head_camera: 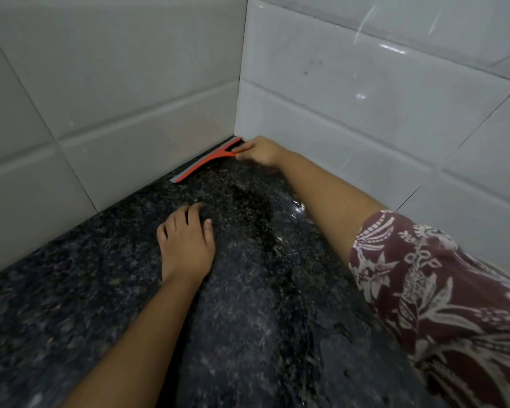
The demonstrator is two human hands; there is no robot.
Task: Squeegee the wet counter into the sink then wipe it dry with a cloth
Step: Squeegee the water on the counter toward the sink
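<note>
Head view: right hand (259, 151), fingers clamped on the handle of the orange squeegee (205, 164), has its blade along the back wall at the desk's (71, 290) far corner, prob. to start a pull w/ full reach, while left hand (186, 245) lies flat, fingers loosely together, bracing.

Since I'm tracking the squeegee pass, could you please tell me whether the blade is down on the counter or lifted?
Down: the squeegee lies along the counter edge against the tiled wall, held by the right hand.
</note>
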